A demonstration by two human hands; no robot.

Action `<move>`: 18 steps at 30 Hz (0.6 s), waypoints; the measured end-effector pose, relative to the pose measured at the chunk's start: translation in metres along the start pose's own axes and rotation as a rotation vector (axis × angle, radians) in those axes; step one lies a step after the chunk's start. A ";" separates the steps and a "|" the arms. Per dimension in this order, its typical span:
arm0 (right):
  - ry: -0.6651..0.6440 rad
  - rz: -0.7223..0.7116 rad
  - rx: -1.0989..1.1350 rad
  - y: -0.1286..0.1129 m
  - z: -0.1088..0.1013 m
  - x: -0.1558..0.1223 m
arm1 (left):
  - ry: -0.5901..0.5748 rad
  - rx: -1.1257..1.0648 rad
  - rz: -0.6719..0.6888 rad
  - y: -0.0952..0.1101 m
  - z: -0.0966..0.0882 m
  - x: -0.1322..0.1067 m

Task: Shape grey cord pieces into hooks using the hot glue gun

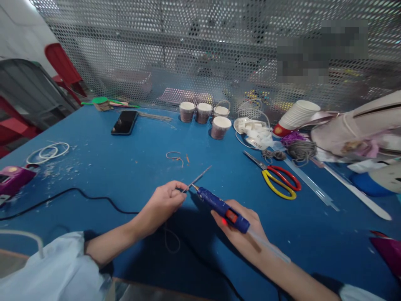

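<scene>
Between the pinched fingers of my left hand (169,198) is a thin grey stick (202,173), slanting up to the right. A thin pale cord (172,241) hangs in a loop below that hand. My right hand (241,221) is wrapped round a dark blue glue gun (216,202), which has a lit red spot on its side. The metal nozzle points left and comes up to the stick beside my left fingertips; I cannot tell if it touches. A clear glue stick (269,246) juts from the gun's back end.
Scissors (280,179) with red and yellow handles lie to the right, near clear glue sticks (310,184). Several small cups (220,127) stand at the back, by a perforated metal screen (163,50). A phone (124,122) lies back left. A black cable (103,197) crosses the blue table.
</scene>
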State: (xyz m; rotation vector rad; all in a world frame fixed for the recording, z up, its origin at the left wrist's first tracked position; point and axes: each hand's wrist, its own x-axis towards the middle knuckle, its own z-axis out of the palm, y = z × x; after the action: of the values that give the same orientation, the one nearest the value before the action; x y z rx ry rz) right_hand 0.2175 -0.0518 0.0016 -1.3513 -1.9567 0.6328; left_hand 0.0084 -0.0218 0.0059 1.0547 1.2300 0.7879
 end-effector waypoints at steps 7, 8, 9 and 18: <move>-0.023 -0.054 0.004 0.003 0.001 -0.002 | 0.000 0.059 0.006 0.002 0.000 0.000; -0.006 -0.040 -0.004 0.003 0.001 -0.002 | 0.001 0.067 0.003 0.003 0.000 -0.001; 0.010 -0.029 -0.010 0.002 0.001 -0.002 | 0.001 0.072 -0.001 0.004 0.001 -0.001; -0.006 -0.043 -0.043 -0.001 -0.001 0.000 | 0.015 0.104 0.007 0.002 0.001 -0.002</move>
State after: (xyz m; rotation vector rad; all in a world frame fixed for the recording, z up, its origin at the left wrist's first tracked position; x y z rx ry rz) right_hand 0.2176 -0.0518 0.0030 -1.3314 -2.0089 0.5776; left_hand 0.0090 -0.0230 0.0085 1.1402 1.2914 0.7449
